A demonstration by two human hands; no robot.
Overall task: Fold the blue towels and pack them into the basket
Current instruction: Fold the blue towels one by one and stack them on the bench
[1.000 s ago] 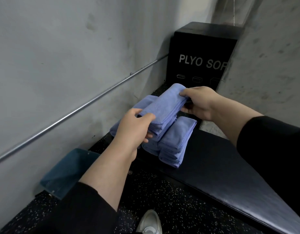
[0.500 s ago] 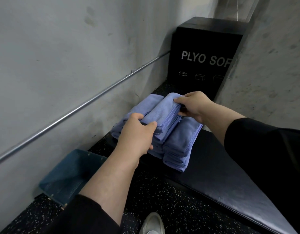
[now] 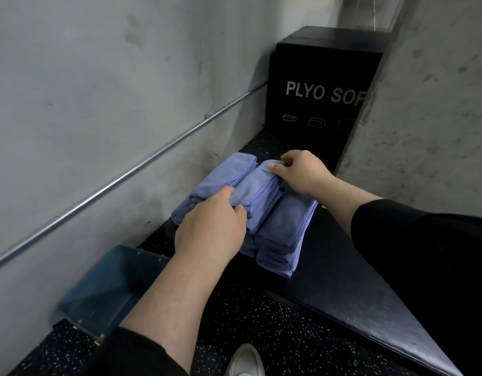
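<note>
A folded blue towel [image 3: 257, 189] is lying atop the middle of three side-by-side stacks of folded blue towels [image 3: 283, 240], which are sitting at the far end of a dark padded table [image 3: 356, 289] in a narrow concrete corner. The person's left hand [image 3: 210, 229] is gripping the near end of that top towel, fingers curled over its edge and thumb tucked against the left stack. The right hand [image 3: 302, 172] is holding the far end, thumb pressing flat on the cloth and fingers curled round the fold behind it. Both forearms are reaching out from black sleeves [image 3: 424, 253]. A blue basket [image 3: 104, 289] is standing on the speckled black floor [image 3: 275, 335] to the near left of the stacks, tilting against the grey wall [image 3: 85, 90], with no towels showing in the part that is visible. A metal pipe [image 3: 131, 169] is running along that wall above the basket. A black box [image 3: 324, 85] lettered "PLYO SOF" is standing at the far end of the passage, beyond the towels. The toe of a white shoe [image 3: 244, 360] is showing at the near edge.
</note>
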